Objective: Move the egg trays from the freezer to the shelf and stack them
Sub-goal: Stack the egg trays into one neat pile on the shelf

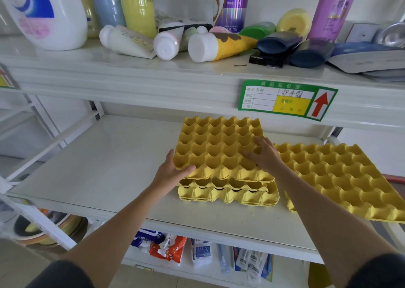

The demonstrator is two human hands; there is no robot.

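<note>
Left hand [173,173] gripping near-left corner of top yellow egg tray [219,147], thumb over rim. Right hand [263,154] flat, fingers spread, pressing tray's right side. Tray tilted atop stacked egg trays [228,193] on white middle shelf [109,167]. Separate egg tray [341,178] just right. Lotion tubes [214,46] on far upper shelf.

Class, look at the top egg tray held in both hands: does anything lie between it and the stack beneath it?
Nothing visible does. The top egg tray, held by the left hand and right hand, sits tilted directly over the stack, with only an open gap at its front edge.
</note>
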